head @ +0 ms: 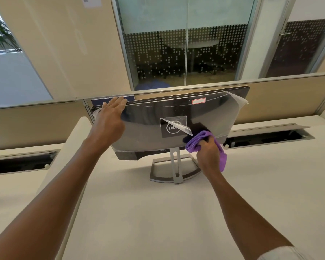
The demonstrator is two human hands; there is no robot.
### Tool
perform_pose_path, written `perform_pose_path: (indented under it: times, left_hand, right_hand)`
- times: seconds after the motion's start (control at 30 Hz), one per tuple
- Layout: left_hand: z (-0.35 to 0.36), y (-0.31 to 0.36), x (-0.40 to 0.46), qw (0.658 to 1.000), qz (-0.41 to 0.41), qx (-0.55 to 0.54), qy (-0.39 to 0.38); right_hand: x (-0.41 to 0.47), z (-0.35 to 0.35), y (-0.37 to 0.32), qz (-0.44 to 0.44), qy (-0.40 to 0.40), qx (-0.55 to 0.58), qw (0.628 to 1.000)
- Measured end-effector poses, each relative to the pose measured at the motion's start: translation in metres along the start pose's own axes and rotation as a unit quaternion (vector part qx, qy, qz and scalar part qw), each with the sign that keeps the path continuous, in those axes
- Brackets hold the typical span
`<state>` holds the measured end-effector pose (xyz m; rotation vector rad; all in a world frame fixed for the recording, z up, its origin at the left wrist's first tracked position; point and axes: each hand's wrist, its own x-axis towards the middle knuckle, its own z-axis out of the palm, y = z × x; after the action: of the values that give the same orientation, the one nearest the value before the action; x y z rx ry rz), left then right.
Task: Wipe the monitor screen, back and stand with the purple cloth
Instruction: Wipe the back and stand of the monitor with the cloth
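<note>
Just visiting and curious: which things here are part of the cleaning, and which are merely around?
Part of the job:
purple cloth, gripped by the right hand
monitor, steadied by the left hand
stand

Just around:
desk
partition
glass wall

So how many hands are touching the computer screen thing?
2. The left hand rests flat on the monitor at its top left corner; the right hand presses the purple cloth on its lower back.
</note>
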<state>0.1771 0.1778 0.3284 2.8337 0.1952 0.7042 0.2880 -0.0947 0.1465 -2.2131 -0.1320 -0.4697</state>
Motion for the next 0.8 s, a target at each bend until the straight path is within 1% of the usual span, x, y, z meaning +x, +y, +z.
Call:
perform_pose_path:
  times: [0.03, 0.07, 0.13, 0.23, 0.33, 0.43, 0.5, 0.73, 0.8]
  left_hand:
    - [0.001, -0.001, 0.0, 1.0, -0.001, 0.0, -0.001]
    - [0.001, -0.001, 0.001, 1.0, -0.001, 0.001, -0.001]
    - [0.002, -0.001, 0.001, 1.0, 0.0, 0.005, -0.001]
    - [0.002, -0.002, 0.001, 1.0, -0.003, 0.005, -0.004]
    - [0.001, -0.002, 0.002, 1.0, 0.001, 0.009, -0.008]
    - [0.0, -0.001, 0.002, 1.0, 0.001, 0.012, -0.011]
    - [-0.001, 0.0, 0.001, 1.0, -0.001, 0.014, -0.011]
    - [-0.017, 0.007, 0.001, 0.999, 0.003, 0.021, -0.034]
    - [-0.019, -0.004, 0.001, 1.0, -0.01, 0.017, -0.02]
  right_hand:
    - [-0.004, 0.002, -0.005, -0.006, -0.003, 0.0, 1.0]
    - [-0.008, 0.007, -0.011, -0.035, -0.012, -0.014, 0.999]
    - [-0.015, 0.023, -0.021, -0.123, -0.046, -0.079, 0.988]
    - [-0.027, 0.049, -0.048, -0.229, -0.093, -0.091, 0.965]
    - [-0.04, 0.065, -0.089, -0.28, -0.116, -0.063, 0.951]
    - [-0.048, 0.074, -0.121, -0.293, -0.12, -0.038, 0.948]
    - [-0.05, 0.077, -0.133, -0.293, -0.108, -0.028, 0.95]
    - [-0.045, 0.059, -0.145, -0.273, -0.048, 0.023, 0.96]
    - [-0.043, 0.05, -0.147, -0.269, -0.031, 0.042, 0.962]
